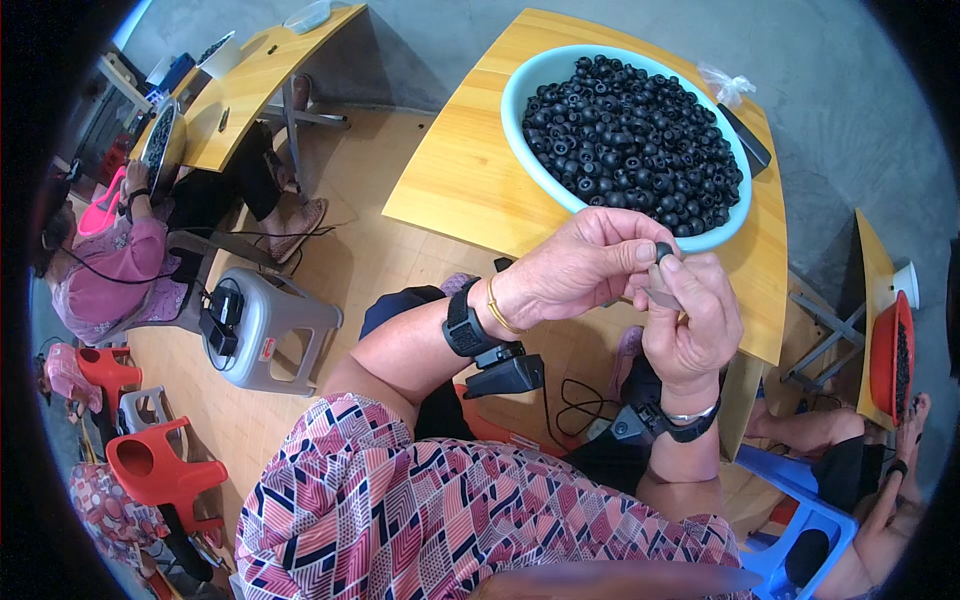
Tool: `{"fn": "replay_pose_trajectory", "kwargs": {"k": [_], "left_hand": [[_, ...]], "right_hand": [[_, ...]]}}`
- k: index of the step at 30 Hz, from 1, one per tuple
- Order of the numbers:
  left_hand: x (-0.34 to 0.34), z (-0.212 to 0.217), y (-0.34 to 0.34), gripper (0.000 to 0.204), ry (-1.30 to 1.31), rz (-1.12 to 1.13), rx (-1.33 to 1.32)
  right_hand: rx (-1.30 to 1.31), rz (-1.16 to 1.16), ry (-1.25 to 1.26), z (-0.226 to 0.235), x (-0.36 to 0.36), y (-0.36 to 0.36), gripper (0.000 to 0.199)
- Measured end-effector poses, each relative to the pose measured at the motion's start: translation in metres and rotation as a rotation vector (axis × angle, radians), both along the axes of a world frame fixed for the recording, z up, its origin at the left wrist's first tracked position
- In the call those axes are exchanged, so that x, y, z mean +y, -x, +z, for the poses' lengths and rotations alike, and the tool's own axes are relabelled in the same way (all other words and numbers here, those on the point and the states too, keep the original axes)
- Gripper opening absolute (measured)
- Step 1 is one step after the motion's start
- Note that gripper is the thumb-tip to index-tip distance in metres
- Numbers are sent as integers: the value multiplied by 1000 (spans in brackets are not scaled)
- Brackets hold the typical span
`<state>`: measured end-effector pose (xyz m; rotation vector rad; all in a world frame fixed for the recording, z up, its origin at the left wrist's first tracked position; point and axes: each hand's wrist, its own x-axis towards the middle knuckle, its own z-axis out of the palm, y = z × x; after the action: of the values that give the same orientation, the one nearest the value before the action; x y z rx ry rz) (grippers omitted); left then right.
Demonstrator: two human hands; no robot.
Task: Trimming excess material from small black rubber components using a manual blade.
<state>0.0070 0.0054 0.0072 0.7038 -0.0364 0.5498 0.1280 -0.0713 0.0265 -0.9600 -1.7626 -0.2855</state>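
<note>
My left hand (590,262) pinches a small round black piece (663,250) between thumb and fingertips. Right against it, the fingers of my right hand (692,320) are closed around a thin, flat, greyish strip (660,297) that looks like a small blade; most of it is hidden. Both hands are held in front of the near rim of a large light-blue basin (512,110). Heaped in that basin are many small black round pieces (630,140) with holes in them, and they look like the one I hold.
The basin stands on a yellow wooden table (450,170). Beside it lie a dark flat object (745,140) and a clear plastic bag (727,85). A grey stool (265,330) and red chair (165,465) stand left. Co-workers sit on both sides; a red basin (885,360) is far right.
</note>
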Motion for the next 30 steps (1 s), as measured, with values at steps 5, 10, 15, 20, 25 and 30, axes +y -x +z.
{"fn": "replay_pose_trajectory", "kwargs": {"k": [5,10,15,20,25,30], "left_hand": [[-2,2,-1,22,6,-14,-7],[-2,3,0,22,17,-3,11],[0,-4,-2,22,39,-41,-23],[1,-3,-3,22,91,-62,-47],[4,-3,-1,20,65,-86,-84],[4,-3,-1,18,63,-87,-90]], "right_hand": [[11,15,5,-2,1,-1,38],[-12,3,2,-1,1,-2,38],[-4,6,-18,-5,2,-3,39],[139,-1,190,6,-7,4,28],[441,-66,347,4,-12,6,17],[787,144,545,13,-16,9,19]]}}
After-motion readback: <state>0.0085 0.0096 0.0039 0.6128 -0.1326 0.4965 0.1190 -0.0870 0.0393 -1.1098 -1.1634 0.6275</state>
